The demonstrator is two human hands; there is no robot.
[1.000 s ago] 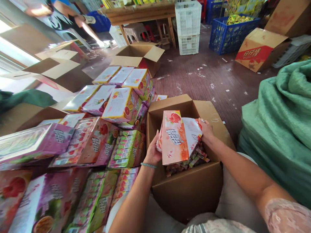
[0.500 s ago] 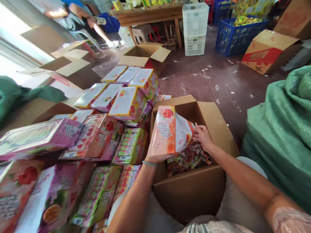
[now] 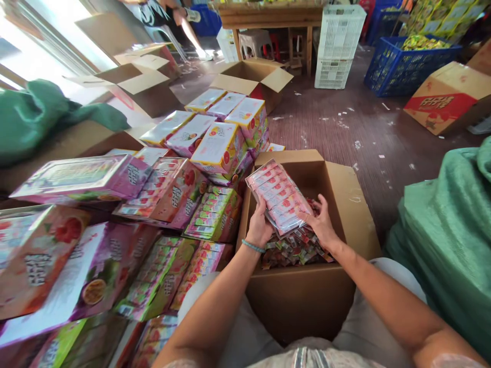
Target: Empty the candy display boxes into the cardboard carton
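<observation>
Over an open cardboard carton (image 3: 299,286), I hold a windowed box of pink sachets (image 3: 280,197), tilted with its rows of sachets facing up. My left hand (image 3: 261,226) grips its lower left side, the thumb along the edge. My right hand (image 3: 321,225) has its thumb on the lower right corner, with the other fingers partly spread beyond it. Below the box, many small loose sachets (image 3: 293,250) fill the bottom of the carton, which stands between my knees.
Stacked fruit-print boxes (image 3: 218,145) crowd the left, some showing sachets through windows. A green sack (image 3: 445,240) bulges at the right. Beyond are an open carton (image 3: 251,76), white crates (image 3: 337,46), a blue basket (image 3: 399,64) and a seated person (image 3: 169,23) near the bright doorway.
The box in my hands has turned from its printed side to its windowed face with the sachets. My left hand has come up beside it. The view has shifted left and down.
</observation>
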